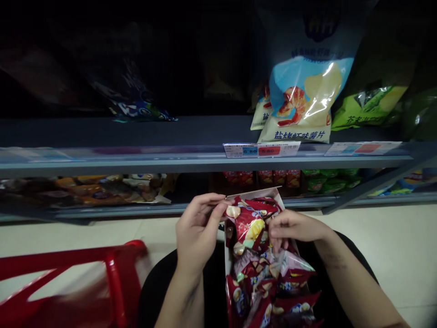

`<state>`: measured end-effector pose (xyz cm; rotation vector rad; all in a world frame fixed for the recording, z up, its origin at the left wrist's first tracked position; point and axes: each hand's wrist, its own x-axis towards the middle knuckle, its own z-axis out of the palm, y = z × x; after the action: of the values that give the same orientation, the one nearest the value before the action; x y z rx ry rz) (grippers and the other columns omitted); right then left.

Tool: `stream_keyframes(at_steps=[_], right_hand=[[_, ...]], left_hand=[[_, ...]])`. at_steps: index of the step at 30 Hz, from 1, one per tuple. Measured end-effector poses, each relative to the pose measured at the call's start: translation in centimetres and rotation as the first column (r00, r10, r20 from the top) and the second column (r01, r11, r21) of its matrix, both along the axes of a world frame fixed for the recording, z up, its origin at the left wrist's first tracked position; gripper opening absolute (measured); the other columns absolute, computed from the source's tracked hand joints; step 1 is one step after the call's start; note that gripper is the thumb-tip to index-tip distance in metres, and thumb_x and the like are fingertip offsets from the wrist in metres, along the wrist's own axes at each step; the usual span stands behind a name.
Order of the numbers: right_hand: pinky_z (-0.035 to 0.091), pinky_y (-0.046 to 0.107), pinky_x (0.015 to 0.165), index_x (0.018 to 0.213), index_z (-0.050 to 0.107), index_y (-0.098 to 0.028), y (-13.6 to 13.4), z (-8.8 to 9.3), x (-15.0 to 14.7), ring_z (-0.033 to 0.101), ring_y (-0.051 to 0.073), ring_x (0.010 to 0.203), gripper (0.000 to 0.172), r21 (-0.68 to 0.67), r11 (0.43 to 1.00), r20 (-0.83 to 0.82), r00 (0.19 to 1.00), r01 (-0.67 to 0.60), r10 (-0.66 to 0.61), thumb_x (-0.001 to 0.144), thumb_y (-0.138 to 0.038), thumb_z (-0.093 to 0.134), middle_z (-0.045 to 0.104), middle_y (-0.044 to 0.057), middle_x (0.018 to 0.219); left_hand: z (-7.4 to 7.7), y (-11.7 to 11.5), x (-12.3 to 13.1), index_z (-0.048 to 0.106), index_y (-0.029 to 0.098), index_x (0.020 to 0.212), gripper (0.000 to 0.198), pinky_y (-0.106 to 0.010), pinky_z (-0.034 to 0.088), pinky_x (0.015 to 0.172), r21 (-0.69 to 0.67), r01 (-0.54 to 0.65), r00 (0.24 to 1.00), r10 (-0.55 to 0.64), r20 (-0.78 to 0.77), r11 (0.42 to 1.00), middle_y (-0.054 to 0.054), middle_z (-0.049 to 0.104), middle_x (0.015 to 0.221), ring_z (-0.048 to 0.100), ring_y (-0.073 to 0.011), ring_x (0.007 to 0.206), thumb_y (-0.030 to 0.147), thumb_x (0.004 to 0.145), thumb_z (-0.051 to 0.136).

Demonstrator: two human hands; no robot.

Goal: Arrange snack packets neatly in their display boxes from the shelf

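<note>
An open carton [278, 197] stands upright between my knees, filled with small dark red snack packets [262, 291] printed with nuts and fruit. One red snack packet [248, 225] lies on top near the carton's far end. At its left corner, by the carton's rim, my left hand [198, 228] is closed with thumb and fingers pinched together. Curled fingers of my right hand [290, 228] close at the same packet's right edge, over the other packets. Some fingertips of the right hand are hidden among the wrappers.
A red plastic basket or cart [116, 287] stands at the left on the pale floor [392, 246]. Ahead runs a grey shelf [205, 132] with a shrimp-flavour chip bag [303, 100] and a green bag [372, 107]. Red packets [278, 177] and green packets [331, 181] line the lower shelf.
</note>
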<state>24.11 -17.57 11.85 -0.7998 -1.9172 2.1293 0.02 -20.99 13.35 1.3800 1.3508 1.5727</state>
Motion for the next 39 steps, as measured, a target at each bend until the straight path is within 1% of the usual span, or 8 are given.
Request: stream_keyframes(at_steps=[4,9,12,15,23,29,34,39], right_hand=[[0.037,0.016,0.036,0.083,0.059,-0.014,-0.1,-2.5,-2.0,0.065,0.011,0.046,0.059,-0.2,0.914,0.032,0.935,0.353,-0.354,0.081,-0.072,0.051,0.071,0.005,0.072],[0.052,0.023,0.059,0.094,0.046,-0.02,-0.1,-4.0,-3.0,0.069,0.013,0.063,0.052,-0.266,0.811,-0.108,0.82,0.521,-0.562,0.067,-0.045,0.082,0.072,-0.002,0.074],[0.052,0.025,0.066,0.089,0.043,-0.021,0.0,-4.7,-3.1,0.068,0.012,0.065,0.055,-0.272,0.807,-0.119,0.814,0.524,-0.568,0.061,-0.037,0.087,0.072,-0.003,0.072],[0.052,0.027,0.07,0.091,0.043,-0.021,0.0,-4.9,-3.2,0.069,0.013,0.068,0.059,-0.257,0.779,-0.114,0.783,0.572,-0.612,0.056,-0.03,0.089,0.073,-0.002,0.075],[0.053,0.029,0.07,0.116,0.05,-0.022,-0.7,-3.8,-3.4,0.068,0.017,0.078,0.068,0.063,0.697,-0.102,0.7,0.714,-0.707,0.058,-0.02,0.084,0.07,0.001,0.088],[0.054,0.029,0.077,0.102,0.065,-0.024,-0.2,-4.2,-3.9,0.065,0.016,0.085,0.038,-0.076,0.666,-0.294,0.622,0.742,-0.726,0.071,-0.042,0.078,0.067,0.002,0.093],[0.052,0.03,0.074,0.094,0.071,-0.021,-0.4,-4.5,-4.1,0.064,0.017,0.078,0.03,-0.14,0.462,-0.324,0.4,0.876,-0.857,0.08,-0.047,0.07,0.071,0.002,0.085],[0.048,0.027,0.072,0.093,0.065,-0.019,-0.7,-4.1,-3.4,0.06,0.015,0.078,0.029,0.091,0.013,-0.421,0.05,0.996,-0.906,0.088,-0.047,0.061,0.067,0.002,0.086]], left_hand=[[-0.1,0.3,-0.2,0.062,0.017,0.09,0.013,-0.026,0.057,0.074,-0.074,0.275,0.957,-0.28,-0.075,0.959,-0.007,0.068,0.091,0.068,-0.0182,0.089,0.03,0.089,0.059],[1.2,0.0,-1.5,0.068,0.019,0.088,0.013,-0.025,0.057,0.072,-0.394,0.628,0.664,-0.726,-0.178,0.671,-0.007,0.07,0.097,0.067,-0.0172,0.088,0.027,0.088,0.058],[1.2,0.3,-2.3,0.066,0.018,0.082,0.017,-0.021,0.053,0.059,-0.372,0.492,0.766,-0.594,-0.246,0.787,-0.004,0.069,0.084,0.065,-0.0145,0.075,0.031,0.087,0.057],[0.5,0.8,-2.7,0.058,0.018,0.083,0.026,-0.017,0.044,0.045,-0.258,0.126,0.924,-0.208,-0.32,0.958,-0.001,0.061,0.076,0.06,-0.0127,0.065,0.04,0.078,0.069],[-0.5,0.5,-1.4,0.062,0.018,0.093,0.023,-0.021,0.052,0.055,-0.315,0.155,0.904,-0.263,-0.338,0.936,-0.004,0.069,0.083,0.067,-0.0152,0.067,0.039,0.083,0.062],[-1.9,1.4,-1.7,0.059,0.019,0.087,0.023,-0.023,0.055,0.061,-0.281,0.051,0.978,-0.105,-0.18,0.958,-0.002,0.068,0.08,0.07,-0.017,0.071,0.041,0.082,0.064],[-2.1,1.5,-1.5,0.053,0.02,0.077,0.021,-0.027,0.056,0.065,-0.357,0.135,0.967,-0.202,-0.156,0.924,-0.002,0.068,0.073,0.07,-0.0192,0.071,0.037,0.081,0.064],[-1.9,0.5,-0.2,0.06,0.021,0.093,0.009,-0.036,0.055,0.077,-0.289,-0.116,0.787,-0.09,-0.61,0.95,-0.006,0.072,0.086,0.071,-0.0226,0.081,0.022,0.088,0.052]])
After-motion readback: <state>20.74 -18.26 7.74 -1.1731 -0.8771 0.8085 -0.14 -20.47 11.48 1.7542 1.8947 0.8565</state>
